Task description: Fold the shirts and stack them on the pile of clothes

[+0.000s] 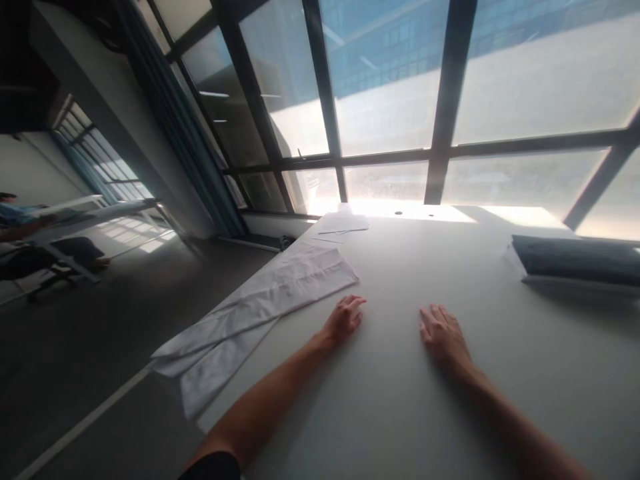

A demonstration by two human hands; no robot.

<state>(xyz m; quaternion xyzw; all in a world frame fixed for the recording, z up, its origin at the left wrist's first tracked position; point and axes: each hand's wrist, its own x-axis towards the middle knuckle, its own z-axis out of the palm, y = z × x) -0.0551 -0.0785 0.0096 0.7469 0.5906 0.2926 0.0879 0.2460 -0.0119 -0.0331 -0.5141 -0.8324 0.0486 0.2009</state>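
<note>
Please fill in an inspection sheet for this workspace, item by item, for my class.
Surface: white table, sunlit at the far end.
Work items: creased white cloth, overhanging the table's left edge.
Clutter: pale sheets toward the far end; dark folded stack at right.
Hands: left hand loosely curled beside the cloth; right hand palm-down on the table; neither holds anything.
Cables: nothing clearly seen.
Surroundings: windows ahead, curtain at left, another person in the left background.

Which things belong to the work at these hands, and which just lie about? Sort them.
Likely in the work:
- table, under the left hand and right hand
- pale cloth, nearer the left hand

Seemingly lying about:
- dark bundle
- white sheets, far end
</note>
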